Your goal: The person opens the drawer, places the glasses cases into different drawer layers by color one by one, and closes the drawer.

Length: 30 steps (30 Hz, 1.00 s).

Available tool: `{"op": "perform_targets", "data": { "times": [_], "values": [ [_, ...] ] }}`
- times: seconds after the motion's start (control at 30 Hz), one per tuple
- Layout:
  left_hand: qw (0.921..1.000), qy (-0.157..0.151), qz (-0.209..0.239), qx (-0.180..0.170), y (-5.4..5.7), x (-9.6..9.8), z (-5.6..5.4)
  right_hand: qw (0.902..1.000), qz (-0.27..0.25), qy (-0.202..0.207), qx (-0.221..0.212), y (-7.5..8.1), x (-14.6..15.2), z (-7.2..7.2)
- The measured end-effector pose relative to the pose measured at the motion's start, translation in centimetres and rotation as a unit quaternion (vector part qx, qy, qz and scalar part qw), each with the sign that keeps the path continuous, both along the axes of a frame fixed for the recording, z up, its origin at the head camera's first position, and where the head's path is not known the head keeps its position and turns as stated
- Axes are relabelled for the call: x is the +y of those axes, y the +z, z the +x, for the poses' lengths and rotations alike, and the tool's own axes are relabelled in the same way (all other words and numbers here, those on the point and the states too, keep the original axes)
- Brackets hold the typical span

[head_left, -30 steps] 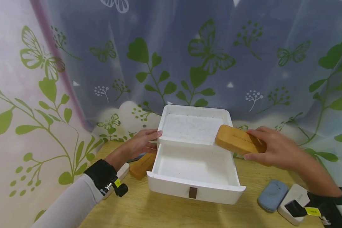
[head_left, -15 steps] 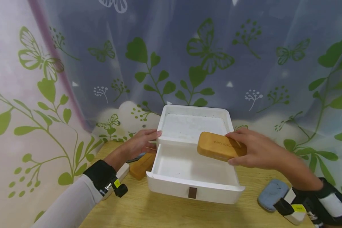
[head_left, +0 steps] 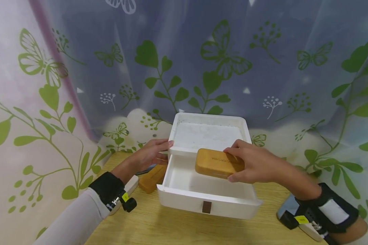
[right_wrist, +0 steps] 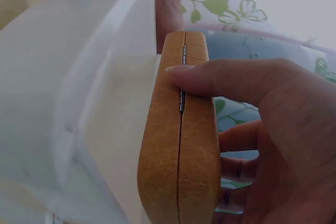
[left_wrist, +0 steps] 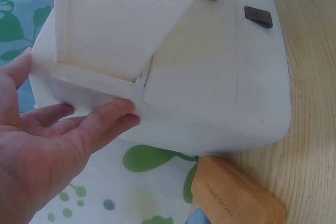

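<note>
A white drawer box (head_left: 208, 119) with a shallow tray top stands on the wooden table, its lower drawer (head_left: 184, 200) pulled out and showing a brown tab. Over that drawer my right hand (head_left: 257, 163) holds a tan hinged glasses case (head_left: 213, 163) by its right end. The right wrist view shows the thumb pressed on the hinge edge of the case and fingers behind it. My left hand (head_left: 151, 153) rests against the box's left side, its fingertips touching the wall in the left wrist view, where the hand (left_wrist: 58, 135) grips no separate thing.
Left of the box lie another tan case (head_left: 151, 179), a white case (head_left: 131, 185) and a dark object, mostly hidden. At right, a blue-grey case (head_left: 282, 207) and a white case (head_left: 311, 232) are partly covered by the right wrist. A patterned curtain (head_left: 184, 61) hangs behind.
My right hand has carried the tan glasses case leftward and slightly down, from the box's right edge to over the pulled-out drawer. The left hand has stayed on the box's side.
</note>
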State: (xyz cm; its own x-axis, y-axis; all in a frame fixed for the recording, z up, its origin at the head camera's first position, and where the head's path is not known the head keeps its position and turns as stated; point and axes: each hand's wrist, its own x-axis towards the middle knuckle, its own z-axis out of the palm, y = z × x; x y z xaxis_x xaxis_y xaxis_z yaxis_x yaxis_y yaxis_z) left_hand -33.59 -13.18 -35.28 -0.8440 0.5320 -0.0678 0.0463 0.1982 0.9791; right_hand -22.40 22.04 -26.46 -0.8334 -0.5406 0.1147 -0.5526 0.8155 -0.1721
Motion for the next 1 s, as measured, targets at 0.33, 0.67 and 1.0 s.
{"op": "perform_targets", "data": {
  "times": [0.33, 0.67, 1.0],
  "values": [
    [1.0, 0.004, -0.002, -0.006, 0.0, 0.0, -0.2, 0.9987, 0.034, 0.006, -0.037, -1.4, -2.0, -0.4],
    [1.0, -0.001, 0.002, -0.006, -0.1, 0.0, -0.2, 0.9957, 0.087, 0.002, -0.033, -2.9, -3.2, -0.9],
    [0.9999, 0.003, 0.001, -0.011, 0.0, 0.1, -0.1, 0.9935, 0.111, 0.016, -0.018, -4.0, -3.6, -1.2]
  ]
}}
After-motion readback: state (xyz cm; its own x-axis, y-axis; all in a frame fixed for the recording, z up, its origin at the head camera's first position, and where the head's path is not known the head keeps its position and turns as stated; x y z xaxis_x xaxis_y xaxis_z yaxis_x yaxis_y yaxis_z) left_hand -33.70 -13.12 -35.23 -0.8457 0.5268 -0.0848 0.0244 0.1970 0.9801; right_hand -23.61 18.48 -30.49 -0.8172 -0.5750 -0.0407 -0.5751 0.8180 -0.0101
